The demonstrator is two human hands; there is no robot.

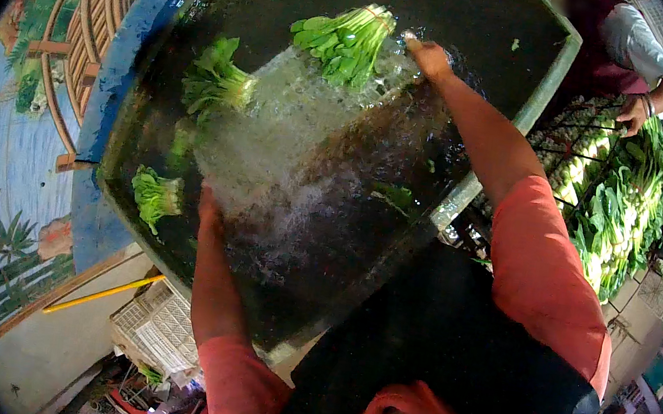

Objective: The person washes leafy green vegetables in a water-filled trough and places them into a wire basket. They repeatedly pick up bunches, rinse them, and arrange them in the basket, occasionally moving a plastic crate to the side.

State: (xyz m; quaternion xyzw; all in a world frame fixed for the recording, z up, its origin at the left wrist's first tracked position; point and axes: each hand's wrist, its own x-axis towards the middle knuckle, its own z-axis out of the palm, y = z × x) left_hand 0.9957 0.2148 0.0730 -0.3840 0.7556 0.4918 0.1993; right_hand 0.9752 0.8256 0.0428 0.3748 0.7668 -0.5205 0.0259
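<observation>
A pale, perforated plastic crate [294,107] lies awash in a dark, water-filled tub [561,57], with churning froth over its near side. At the crate's far right end, my right hand [424,57] is closed on the edge. My left hand [209,204] grips the opposite, near left end, its fingers partly hidden by the water. One tied bunch of leafy greens [348,39] rests at the crate's far edge, close to my right hand. Another bunch [218,81] floats against the left side. A smaller bunch [157,194] drifts by the tub's left wall.
Beyond the tub's right rim, a person's hand [632,114] reaches over stacked leafy greens [616,213]. A white slatted crate [159,327] and a yellow pole [101,293] are at lower left. A painted wall [18,127] borders the tub's left. Loose leaves [395,197] float nearby.
</observation>
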